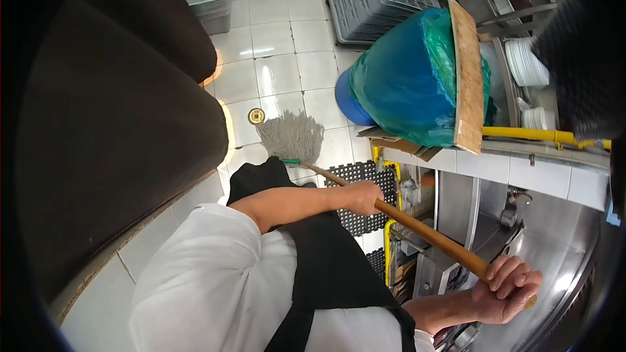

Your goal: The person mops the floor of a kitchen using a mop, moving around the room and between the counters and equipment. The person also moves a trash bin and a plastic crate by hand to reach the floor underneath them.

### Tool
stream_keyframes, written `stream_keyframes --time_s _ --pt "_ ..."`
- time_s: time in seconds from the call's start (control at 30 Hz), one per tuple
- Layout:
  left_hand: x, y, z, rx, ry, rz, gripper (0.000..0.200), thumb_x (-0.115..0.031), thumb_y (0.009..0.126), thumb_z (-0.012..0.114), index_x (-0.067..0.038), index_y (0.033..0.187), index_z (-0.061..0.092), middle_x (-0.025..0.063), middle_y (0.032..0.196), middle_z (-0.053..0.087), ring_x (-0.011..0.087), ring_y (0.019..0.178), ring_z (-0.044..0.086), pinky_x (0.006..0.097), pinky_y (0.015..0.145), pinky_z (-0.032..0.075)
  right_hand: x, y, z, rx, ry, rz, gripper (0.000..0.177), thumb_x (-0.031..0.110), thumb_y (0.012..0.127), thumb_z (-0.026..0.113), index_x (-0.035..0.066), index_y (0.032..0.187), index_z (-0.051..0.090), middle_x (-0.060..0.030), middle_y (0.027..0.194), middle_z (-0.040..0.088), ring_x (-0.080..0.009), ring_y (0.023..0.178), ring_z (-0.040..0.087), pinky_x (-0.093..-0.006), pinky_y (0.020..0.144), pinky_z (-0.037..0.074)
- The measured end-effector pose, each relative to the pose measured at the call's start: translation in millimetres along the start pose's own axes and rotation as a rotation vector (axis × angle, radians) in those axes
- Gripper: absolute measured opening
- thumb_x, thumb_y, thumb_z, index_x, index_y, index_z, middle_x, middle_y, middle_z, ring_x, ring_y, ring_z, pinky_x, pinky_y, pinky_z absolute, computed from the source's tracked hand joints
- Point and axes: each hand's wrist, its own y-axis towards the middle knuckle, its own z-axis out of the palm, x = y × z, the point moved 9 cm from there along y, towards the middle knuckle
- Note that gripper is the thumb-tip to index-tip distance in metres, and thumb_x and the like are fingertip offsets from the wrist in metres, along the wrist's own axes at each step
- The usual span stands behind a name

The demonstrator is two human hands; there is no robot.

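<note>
Lying splayed on the glossy pale floor tiles (277, 37), the grey string mop head (290, 133) sits just beside a round brass-coloured drain cover (256, 116). From its green clamp (291, 161) the long, round wooden handle (424, 238) slants across my view toward the lower right. My left hand (363, 197) has its fingers wrapped round the middle of the shaft, knuckles up; my right hand (507, 289) grips near the top end, fingers curled over the wood – a short stub pokes out past the palm. Below the shaft I see a black perforated rubber mat (362, 199) and, next to it, a yellow pipe (388, 248).

Farther out, near the mop strings, stands a blue plastic barrel (352, 101) lined with a green plastic bag (404, 78), a flat wooden board (467, 85) against its mouth. Behind it are stacked grey plastic crates (385, 0); white plates (527, 62) are stacked on the right. A translucent grey tub (210, 0) stands at the upper left – I can't tell what it holds.
</note>
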Motion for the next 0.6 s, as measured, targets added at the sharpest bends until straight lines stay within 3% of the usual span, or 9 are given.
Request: stream_keyframes --time_s 0.07,0.2,0.33,0.4,0.53,0.6 --pt "4 4 -12 -0.103 0.024 0.0 0.018 -0.026 0.07 0.068 -0.009 0.067 0.064 0.0139 0.067 0.063 0.0354 0.068 0.062 0.0453 0.06 0.048 3 -8 -2 -0.042 -0.007 -0.017 0.031 0.027 0.102 0.042 0.006 0.079 0.048 0.0021 0.05 0.035 -0.0097 0.045 0.037 -0.0247 0.043 0.035" --pt "17 20 -56 -0.125 0.135 0.045 0.016 -0.025 0.066 0.069 -0.011 0.067 0.064 0.0137 0.068 0.064 0.0371 0.069 0.062 0.0481 0.062 0.048 -16 -24 4 -0.133 -0.032 -0.037 0.034 0.031 0.102 0.041 0.006 0.08 0.049 0.0018 0.052 0.035 -0.0105 0.047 0.037 -0.0266 0.047 0.036" --pt "61 36 -97 -0.109 0.32 -0.004 0.007 -0.019 0.068 0.068 -0.013 0.071 0.067 0.0124 0.074 0.065 0.0351 0.076 0.063 0.0458 0.066 0.049 -58 -50 25 -0.076 -0.009 -0.077 0.033 0.03 0.101 0.043 0.007 0.079 0.052 -0.0002 0.057 0.038 -0.0133 0.055 0.04 -0.0301 0.056 0.037" --pt "97 46 -118 -0.263 0.453 0.025 0.008 -0.021 0.072 0.066 -0.015 0.076 0.069 0.0112 0.08 0.068 0.0347 0.083 0.064 0.0463 0.074 0.051 -90 -63 38 -0.039 -0.093 -0.065 0.028 0.026 0.097 0.048 0.007 0.077 0.049 -0.0037 0.06 0.043 -0.0159 0.058 0.043 -0.0336 0.059 0.04" --pt "140 46 -156 -0.377 0.462 -0.311 0.027 -0.02 0.077 0.066 -0.007 0.1 0.064 0.0178 0.113 0.062 0.0379 0.105 0.058 0.0469 0.091 0.047 -161 -92 36 -0.106 -0.107 0.044 0.018 0.01 0.089 0.053 0.001 0.074 0.055 -0.0116 0.073 0.061 -0.0234 0.071 0.058 -0.0521 0.086 0.049" --pt "132 37 -147 -0.379 0.521 -0.303 0.03 -0.021 0.078 0.066 -0.007 0.104 0.062 0.0184 0.122 0.057 0.0373 0.111 0.055 0.046 0.095 0.045 -183 -114 34 -0.048 -0.182 0.111 0.013 0.006 0.088 0.055 -0.001 0.077 0.057 -0.012 0.076 0.062 -0.0226 0.074 0.06 -0.0514 0.093 0.046"
